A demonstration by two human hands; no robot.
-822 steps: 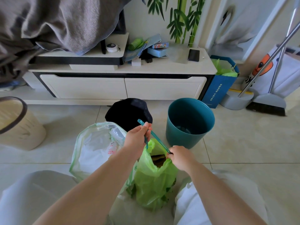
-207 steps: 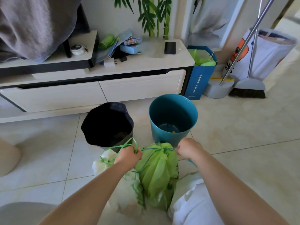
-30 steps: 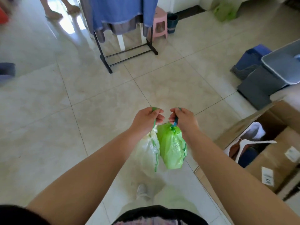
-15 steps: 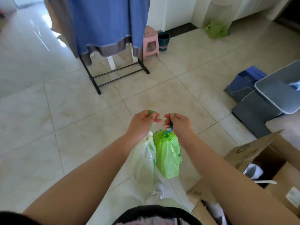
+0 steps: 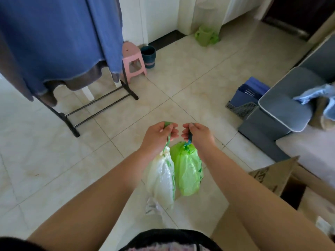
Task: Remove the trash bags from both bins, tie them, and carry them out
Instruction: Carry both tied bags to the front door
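Two tied trash bags hang in the air in front of the person, one from each hand, clear of the tiled floor. The white bag dangles below the left hand, whose grip is closed around a green drawstring that comes out under the fist. The green bag hangs under the right hand, whose grip is closed on a darker teal drawstring. Both bags touch side by side just below the grips, and the hands are near each other but apart.

Both bags look light to me: they are small, only partly filled, and the wrists hold them without any visible strain. The film is thin and soft, so it sags and creases around whatever is inside; a scrap of crumpled pale plastic pokes out at the bottom of the white one. I would judge the cinched drawstring loop the right place to hold, since the plastic itself is slick and could stretch or tear if pinched. The bags will swing freely with each step.

Beyond the grips, ahead and to the left, a drying rack stands draped with blue cloth, and a pink stool sits behind it. To the right of the grips is a grey lidded bin, and nearer the person an open cardboard box.
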